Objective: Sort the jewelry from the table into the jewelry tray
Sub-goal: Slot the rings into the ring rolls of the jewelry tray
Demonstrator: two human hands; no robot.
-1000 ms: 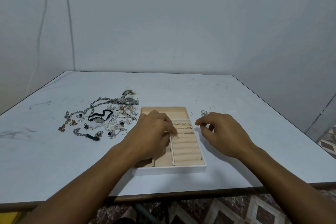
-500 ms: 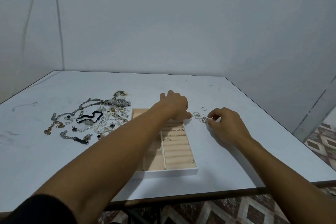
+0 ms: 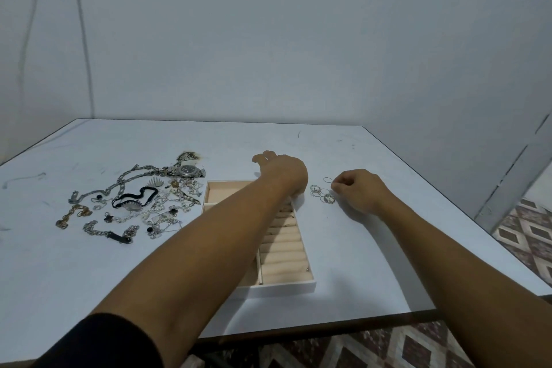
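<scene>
Just beside right grip (image 3: 357, 191) — rings (image 3: 322, 194), untouched.

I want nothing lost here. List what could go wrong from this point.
1. The left forearm stretches low across the tray; pulling back could nudge it or unseat the seated rings.
2. The loose rings by the right hand are thin; a fumbled pinch could roll one away.

Open tabletop from twelve to three o'clock

Left forearm (image 3: 239, 227) crosses the jewelry tray (image 3: 277, 288); tangled jewelry (image 3: 134, 203) crowds nine o'clock.
</scene>
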